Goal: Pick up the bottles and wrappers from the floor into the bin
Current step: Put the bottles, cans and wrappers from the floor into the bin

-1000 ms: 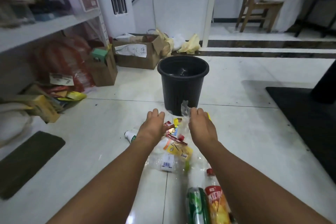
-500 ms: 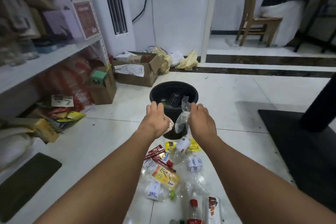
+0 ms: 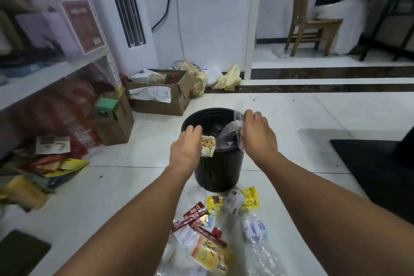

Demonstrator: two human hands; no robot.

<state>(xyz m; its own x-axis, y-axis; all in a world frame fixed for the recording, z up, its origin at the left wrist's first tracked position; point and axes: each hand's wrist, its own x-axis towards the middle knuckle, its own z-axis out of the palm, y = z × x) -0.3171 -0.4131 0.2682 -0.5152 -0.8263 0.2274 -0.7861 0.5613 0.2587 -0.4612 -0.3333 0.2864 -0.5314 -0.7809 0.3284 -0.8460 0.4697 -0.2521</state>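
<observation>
Head view: left hand pinches a small white paper wrapper with a yellow print at the near rim of the round black ribbed plastic bin. Right hand grips a crumpled clear plastic wrapper over the bin's mouth, toward its right side. Neither is dropped yet

Step in hand, by my judgement: release into the bin
- White wrapper hangs at the near edge. Carry it further over the opening before letting go, or it may slide down the outer wall
- Clear film is light and may cling to the fingers, so open the hand wide, low over the mouth

On the white tiled floor, just in front of the bin's foot: red stick sachets, yellow sachets, an orange-yellow flat packet, crushed clear plastic bottles. Much left to collect

Around: open brown cardboard box behind the bin, black floor mat to the right, well apart. Nothing blocks the mouth; the contents inside are too dim to name
</observation>
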